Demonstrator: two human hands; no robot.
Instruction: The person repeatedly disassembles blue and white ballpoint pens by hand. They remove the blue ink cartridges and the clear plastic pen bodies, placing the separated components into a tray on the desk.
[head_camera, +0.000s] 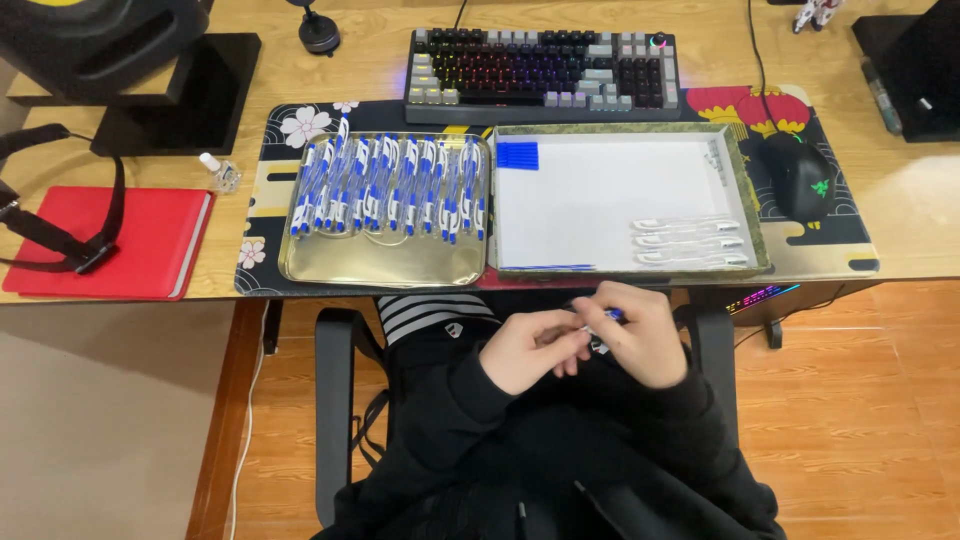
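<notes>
We count two trays on the desk: a gold one (385, 268) and a white-lined one (600, 200). The gold tray holds a row of blue-and-white pens (390, 190), too tightly packed to number exactly. Three pens (690, 242) lie in the white-lined tray. We see one keyboard (543, 75), one mouse (800, 175), one red notebook (110, 243).

Your hands, left hand (528, 350) beside right hand (645, 345), touching over your lap with a pen (605, 318) between them, before 2 trays, tray of pens (385, 262) left, white-lined tray (600, 195) right, keyboard (543, 72) behind both, mouse (803, 177) right of them
</notes>
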